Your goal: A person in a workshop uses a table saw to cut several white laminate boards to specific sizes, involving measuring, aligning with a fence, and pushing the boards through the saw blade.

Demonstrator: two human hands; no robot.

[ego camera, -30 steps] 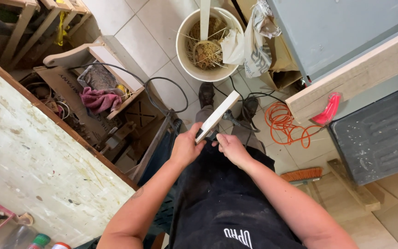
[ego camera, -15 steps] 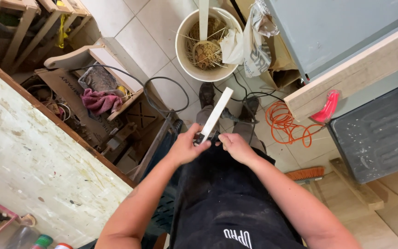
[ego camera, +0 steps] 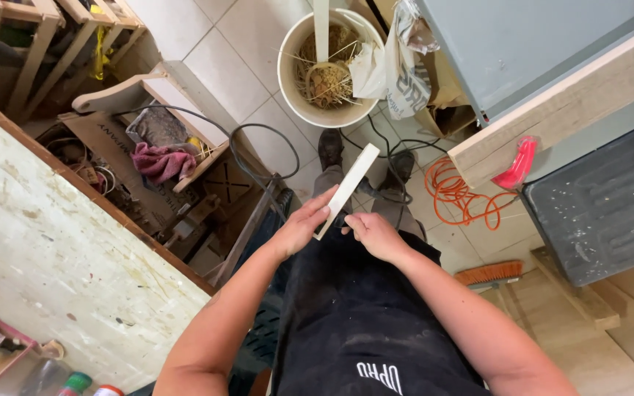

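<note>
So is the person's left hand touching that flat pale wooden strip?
Touching. The head view shows the left hand wrapped around the lower end of the flat pale wooden strip, fingers on its face.

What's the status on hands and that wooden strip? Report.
Left hand grips the pale wooden strip, fingers wrapped round its lower end. Right hand closed at the strip's base. Black apron below; white bucket beyond, apart.

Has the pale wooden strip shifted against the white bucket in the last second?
Yes, slightly. The wooden strip, gripped by the left hand, swung more upright, its top end tipping toward the white bucket.
</note>
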